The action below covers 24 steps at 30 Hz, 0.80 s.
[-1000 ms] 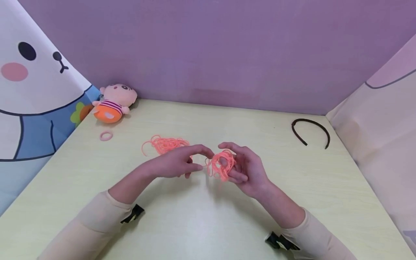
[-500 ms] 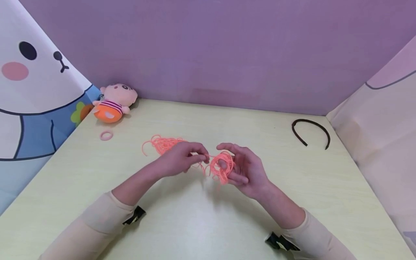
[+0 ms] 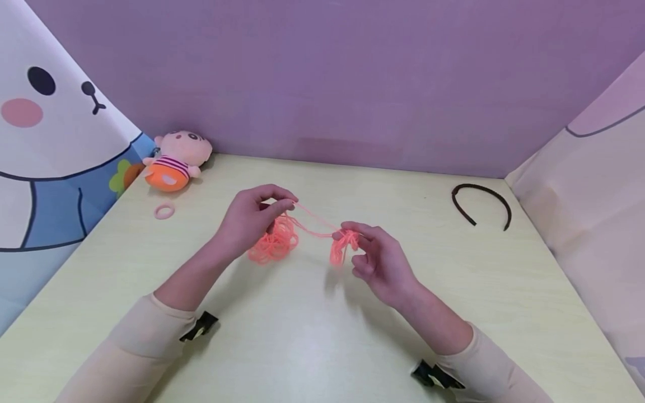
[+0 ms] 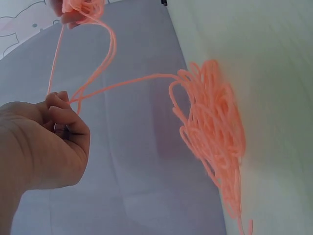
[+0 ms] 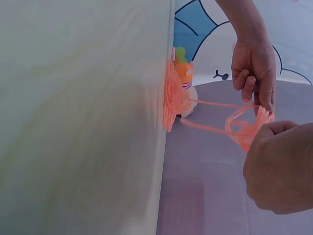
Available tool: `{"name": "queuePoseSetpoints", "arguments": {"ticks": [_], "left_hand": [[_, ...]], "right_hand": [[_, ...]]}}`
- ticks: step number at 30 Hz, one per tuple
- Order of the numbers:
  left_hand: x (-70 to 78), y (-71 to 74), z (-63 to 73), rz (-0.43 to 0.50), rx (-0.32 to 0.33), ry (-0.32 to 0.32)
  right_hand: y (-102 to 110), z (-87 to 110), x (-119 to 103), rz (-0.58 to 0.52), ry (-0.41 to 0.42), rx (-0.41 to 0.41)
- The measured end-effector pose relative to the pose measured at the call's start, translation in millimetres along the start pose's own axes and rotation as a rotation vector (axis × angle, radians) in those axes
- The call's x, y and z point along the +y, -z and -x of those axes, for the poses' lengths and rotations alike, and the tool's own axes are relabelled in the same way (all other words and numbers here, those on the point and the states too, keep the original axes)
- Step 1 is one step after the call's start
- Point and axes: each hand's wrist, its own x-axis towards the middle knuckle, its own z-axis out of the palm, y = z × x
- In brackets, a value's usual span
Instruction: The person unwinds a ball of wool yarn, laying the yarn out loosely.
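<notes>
Between the thumb and fingers of my right hand (image 3: pixel 385 263) hangs a small looped bundle of coral yarn (image 3: pixel 345 247). My left hand (image 3: pixel 252 221) pinches a strand of the yarn (image 4: pixel 93 81) up and to the left of that bundle, and strands stretch across the gap between the hands. A loose, tangled heap of the same yarn (image 4: pixel 210 122) lies on the table below my left hand, partly hidden by it in the head view. One strand runs from the left fingertips to that heap.
A plush doll (image 3: pixel 176 159) in orange and stripes sits at the back left corner of the table (image 3: pixel 312 336). Before it lies a pink ring (image 3: pixel 164 211). On the right is a dark headband (image 3: pixel 484 190). A purple backdrop (image 3: pixel 353 84) rises behind.
My left hand has moved up and left, away from the bundle, drawing yarn strands out. The bundle in my right hand has turned, its round opening no longer facing the head camera.
</notes>
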Motion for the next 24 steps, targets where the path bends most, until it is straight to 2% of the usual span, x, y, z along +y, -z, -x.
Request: {"name": "queuePoseSetpoints", "arguments": {"ticks": [3,7,10,16,19,24], "left_hand": [[-0.4,1.8,-0.8,0.008,-0.01,0.003],[0.3,4.1,-1.4,0.018,-0.024,0.038],[0.4,6.7,-2.4,0.021,-0.012,0.063],[-4.8,15.9,-8.3,0.044,0.072,0.136],[-8.9,21.3,-11.6,0.068,0.12,0.184],[-13.8,30.0,-14.8,0.119,0.196,0.22]], "right_hand": [[-0.2,-0.7,-0.8,-0.035,0.031,0.055],[0.7,-2.0,-1.6,-0.066,0.088,0.106],[1.3,-2.8,-2.3,-0.077,0.118,0.132],[0.6,-3.2,-2.6,-0.103,0.137,0.157],[0.5,-3.0,-2.3,-0.107,0.141,0.153],[1.1,-3.4,-1.8,-0.11,0.139,0.13]]}}
